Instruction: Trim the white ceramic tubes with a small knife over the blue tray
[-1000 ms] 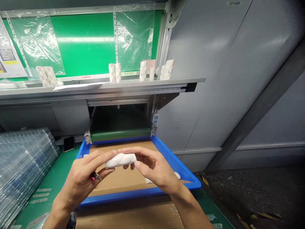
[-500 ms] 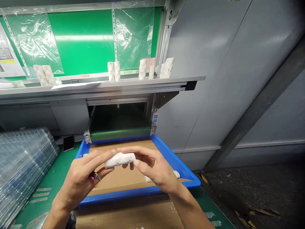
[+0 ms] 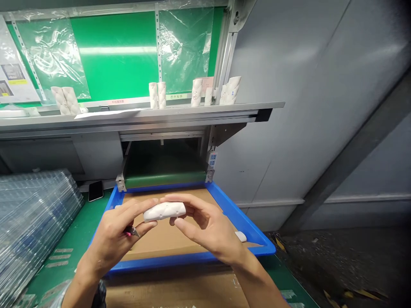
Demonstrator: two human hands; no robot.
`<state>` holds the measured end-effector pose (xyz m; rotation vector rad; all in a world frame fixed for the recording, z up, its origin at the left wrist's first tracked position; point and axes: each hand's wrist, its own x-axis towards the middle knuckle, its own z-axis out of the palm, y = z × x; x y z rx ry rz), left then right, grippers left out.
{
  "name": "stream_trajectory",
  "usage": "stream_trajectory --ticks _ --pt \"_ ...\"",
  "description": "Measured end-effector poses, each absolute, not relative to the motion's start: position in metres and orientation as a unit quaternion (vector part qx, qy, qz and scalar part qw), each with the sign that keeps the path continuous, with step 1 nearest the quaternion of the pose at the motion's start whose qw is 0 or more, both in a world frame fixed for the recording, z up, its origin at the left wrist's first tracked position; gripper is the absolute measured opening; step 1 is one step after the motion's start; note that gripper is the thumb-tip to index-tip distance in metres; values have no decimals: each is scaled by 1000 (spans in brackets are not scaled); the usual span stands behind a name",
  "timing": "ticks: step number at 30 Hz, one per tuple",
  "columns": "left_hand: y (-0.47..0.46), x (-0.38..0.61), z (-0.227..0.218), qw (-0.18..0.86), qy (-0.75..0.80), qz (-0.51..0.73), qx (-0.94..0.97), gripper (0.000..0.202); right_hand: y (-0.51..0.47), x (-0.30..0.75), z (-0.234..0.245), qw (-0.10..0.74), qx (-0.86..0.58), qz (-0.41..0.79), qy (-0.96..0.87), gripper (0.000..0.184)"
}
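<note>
Both of my hands hold one white oblong plastic part (image 3: pixel 164 211) level above a blue tray (image 3: pixel 253 233) lined with brown cardboard. My left hand (image 3: pixel 117 235) pinches the part's left end and also keeps a small pointed tool with a pink handle (image 3: pixel 132 231) tucked in its fingers. My right hand (image 3: pixel 205 226) grips the right end with fingertips and thumb. Another white part (image 3: pixel 240 236) lies on the cardboard near the tray's right wall.
A grey shelf (image 3: pixel 180 112) above carries several upright white parts (image 3: pixel 157 95) before a green board. A green conveyor belt (image 3: pixel 163 179) ends at the tray's back. Stacked clear plastic trays (image 3: pixel 32 214) fill the left; a dark phone (image 3: pixel 95 191) lies beside them.
The white part has turned a little in my fingers, and my right thumb has shifted beneath it. The view has drifted slightly to the left.
</note>
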<state>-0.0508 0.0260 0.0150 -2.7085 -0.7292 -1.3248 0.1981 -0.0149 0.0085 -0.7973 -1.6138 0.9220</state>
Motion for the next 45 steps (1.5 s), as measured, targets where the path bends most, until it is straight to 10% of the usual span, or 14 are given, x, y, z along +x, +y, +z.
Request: stream_trajectory --ticks 7,13,45 --pt "14 -53 18 91 -347 -392 -847 56 -12 194 1 550 -392 195 -711 22" --pt "7 -48 22 92 -359 -352 -860 39 -15 190 2 547 -380 122 -736 24" --pt "6 -36 9 201 -373 -303 -854 54 -18 185 3 517 -390 75 -758 24"
